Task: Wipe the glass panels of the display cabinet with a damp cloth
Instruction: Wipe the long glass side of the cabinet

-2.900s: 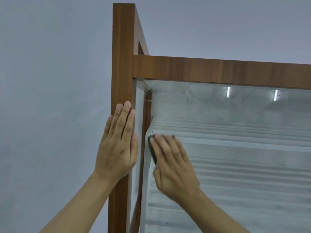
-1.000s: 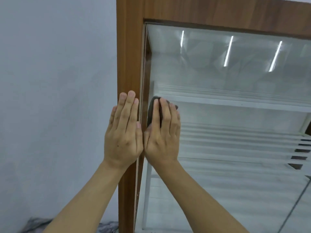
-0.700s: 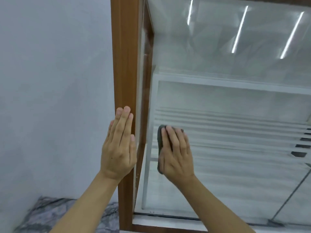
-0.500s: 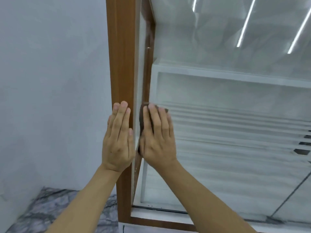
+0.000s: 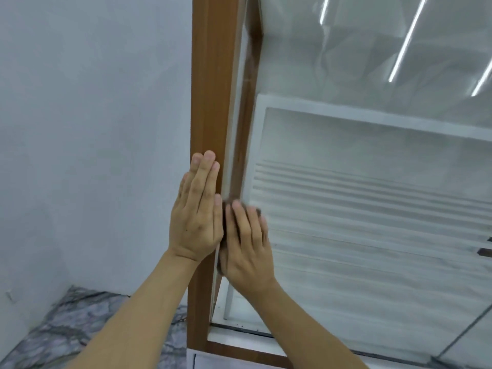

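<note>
The display cabinet has a brown wooden corner post (image 5: 210, 89) and a large glass front panel (image 5: 372, 222) showing white shelves behind it. My left hand (image 5: 198, 217) lies flat with straight fingers against the wooden post. My right hand (image 5: 247, 245) presses a dark cloth (image 5: 226, 218) flat on the glass at the panel's left edge, right beside the left hand. Only the cloth's dark edge shows at the fingertips and along the hand's left side.
A plain white wall (image 5: 93, 129) fills the left. Grey marbled floor (image 5: 66, 334) lies at the bottom left. The cabinet's lower wooden rail (image 5: 239, 352) runs under the glass. Reflected ceiling lights (image 5: 407, 38) streak the upper glass.
My right hand has slid the cloth down the left edge of the glass, after a short sweep out and back. The view has tilted lower. The left hand stays on the post.
</note>
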